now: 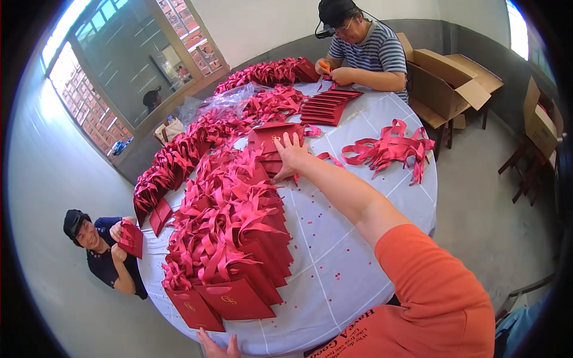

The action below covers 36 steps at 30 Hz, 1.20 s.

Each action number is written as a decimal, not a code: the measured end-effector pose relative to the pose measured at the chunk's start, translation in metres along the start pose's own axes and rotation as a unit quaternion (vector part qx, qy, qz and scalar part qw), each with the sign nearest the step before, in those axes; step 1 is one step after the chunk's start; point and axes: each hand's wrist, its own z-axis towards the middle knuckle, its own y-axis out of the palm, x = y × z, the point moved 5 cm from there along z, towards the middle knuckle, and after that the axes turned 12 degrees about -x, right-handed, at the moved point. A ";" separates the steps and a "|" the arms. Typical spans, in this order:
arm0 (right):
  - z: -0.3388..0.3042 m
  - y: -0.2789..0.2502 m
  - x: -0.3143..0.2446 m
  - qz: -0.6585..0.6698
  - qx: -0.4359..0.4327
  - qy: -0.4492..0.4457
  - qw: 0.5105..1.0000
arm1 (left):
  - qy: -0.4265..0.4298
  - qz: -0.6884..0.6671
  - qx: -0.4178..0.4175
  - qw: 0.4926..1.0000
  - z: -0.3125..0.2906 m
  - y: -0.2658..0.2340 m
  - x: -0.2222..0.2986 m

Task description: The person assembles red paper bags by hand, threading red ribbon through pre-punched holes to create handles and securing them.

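Note:
My right arm stretches across the table, and my right hand (pixel 290 156) lies with fingers spread on the edge of a stack of red paper gift bags (pixel 276 136). Low in the picture, my left hand (pixel 216 346) is partly cut off, its fingers apart beside the bottom edge of the nearest red bag (pixel 192 307). Between the hands runs a long row of upright red bags (pixel 236 298) with gold marks and pink-red ribbon handles (pixel 221 209). Neither hand visibly grips a bag.
Loose ribbons (pixel 391 149) and small red dots lie on the white tablecloth (pixel 340 238). Across the table, a person (pixel 367 53) handles something orange beside fanned red bags (pixel 328 106). Another person (pixel 110 250) at left holds a red bag. Open cardboard boxes (pixel 441 89) stand behind.

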 end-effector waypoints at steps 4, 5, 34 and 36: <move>0.009 -0.010 0.011 -0.088 0.008 0.020 0.996 | 0.035 0.040 0.024 0.998 -0.001 -0.008 0.014; 0.012 -0.013 0.012 -0.152 0.024 0.013 0.988 | 0.045 0.033 0.031 0.998 -0.001 -0.010 0.019; 0.057 -0.008 0.017 -0.284 0.163 -0.103 0.939 | 0.014 -0.011 0.108 0.994 0.007 0.007 0.025; 0.067 -0.009 0.020 -0.252 0.110 -0.104 0.956 | -0.011 -0.025 0.104 0.994 0.006 0.010 0.021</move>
